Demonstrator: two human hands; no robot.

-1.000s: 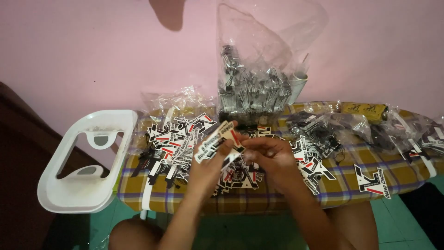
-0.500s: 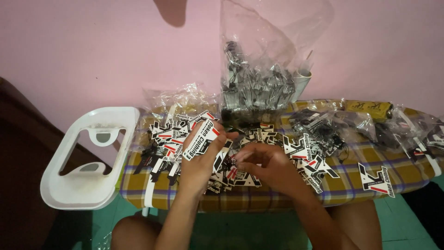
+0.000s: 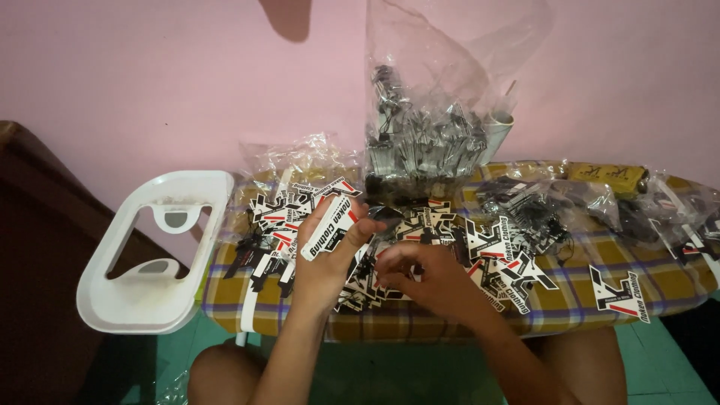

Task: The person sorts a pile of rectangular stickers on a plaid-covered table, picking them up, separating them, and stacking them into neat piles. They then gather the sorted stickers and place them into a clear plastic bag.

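left hand (image 3: 324, 251) clamped on card tag (image 3: 328, 226) above ironing board (image 3: 660, 281) | right hand (image 3: 433, 279) pinching something small, unclear, over tag pile (image 3: 420, 232) | step: tag assembly, judged; next needs fine alignment

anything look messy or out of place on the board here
Yes: the printed card tags lie in a loose, overlapping heap across the plaid ironing board, with one stray tag apart at the right. The left hand holds one tag; the right hand rests in the heap.
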